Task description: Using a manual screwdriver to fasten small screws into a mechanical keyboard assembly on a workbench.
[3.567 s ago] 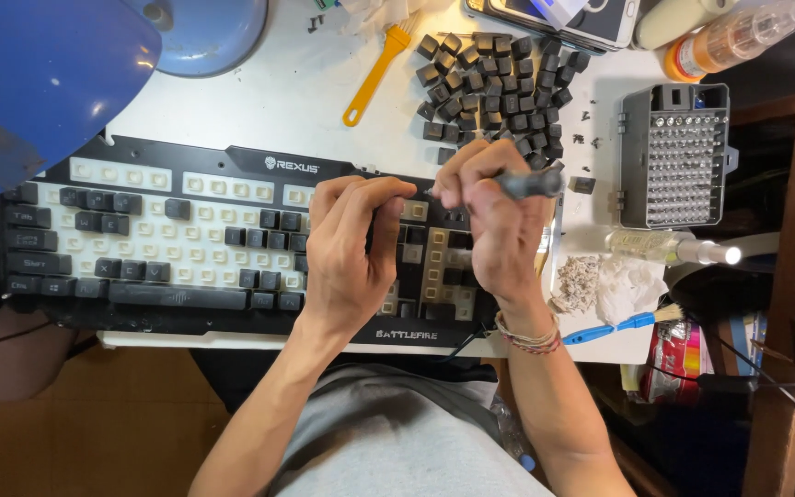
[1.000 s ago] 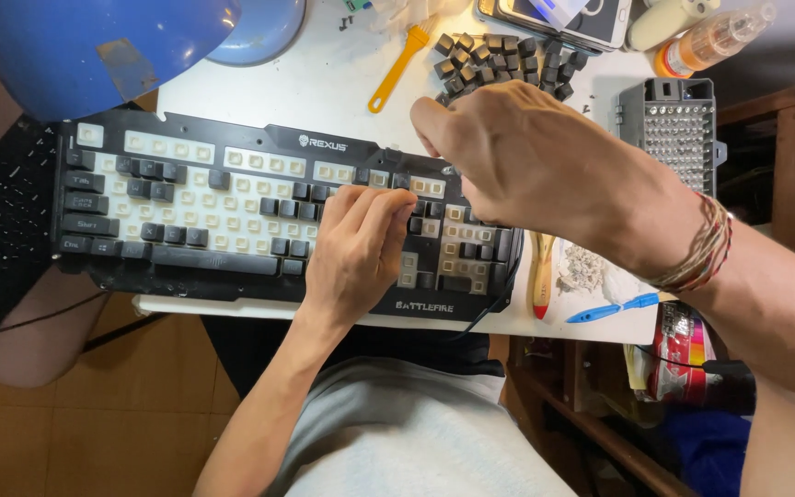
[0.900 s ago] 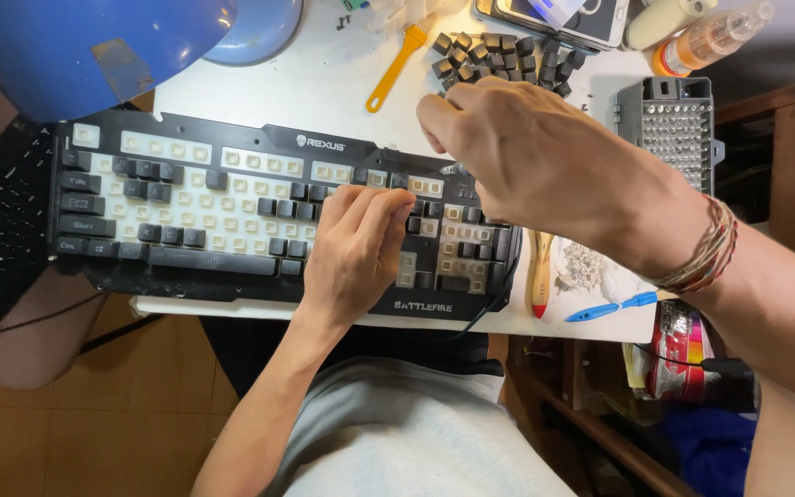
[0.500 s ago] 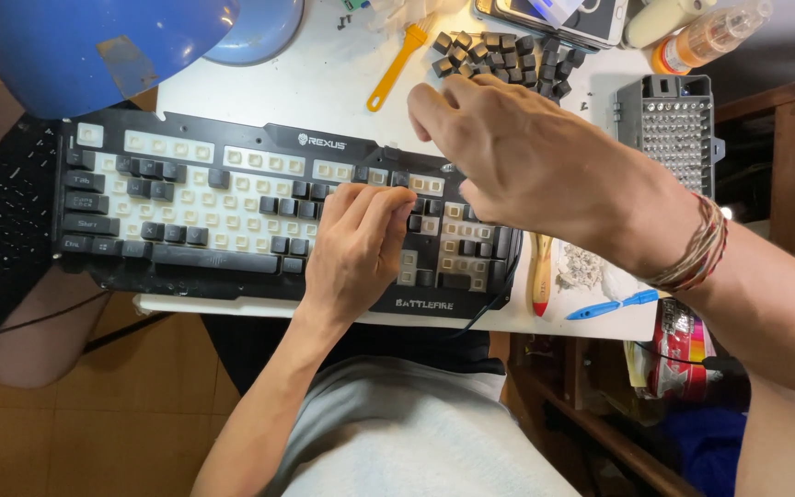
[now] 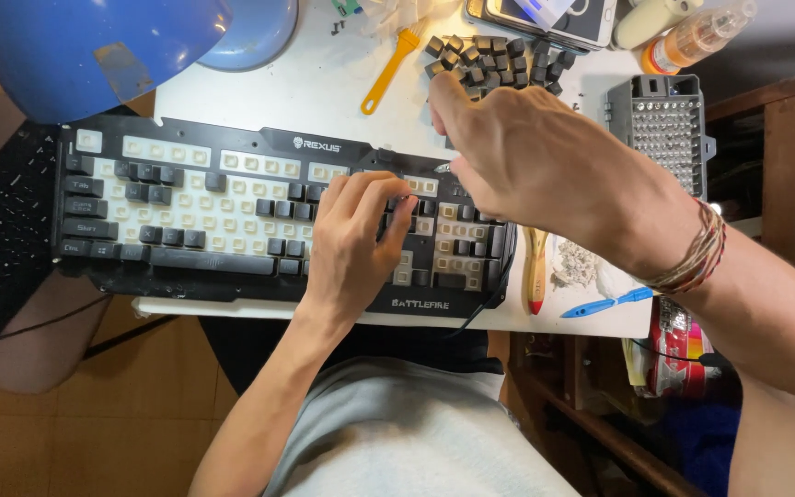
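I am pressing my left hand (image 5: 356,244) flat, fingers spread narrowly, on the black keyboard (image 5: 232,216), which is lying across the white desk (image 5: 324,83) with many keycaps off. My right hand (image 5: 531,161) is hovering above its right end, pinched around a thin metal tool (image 5: 441,168). Loose dark keycaps (image 5: 485,60) are lying heaped beyond; the grey bit case (image 5: 664,129) is holding rows of bits.

The black keyboard (image 5: 232,221) lay flat across the white tabletop (image 5: 315,92), many keycaps gone and pale switches bared; loose dark keycaps (image 5: 485,57) were heaped just beyond it
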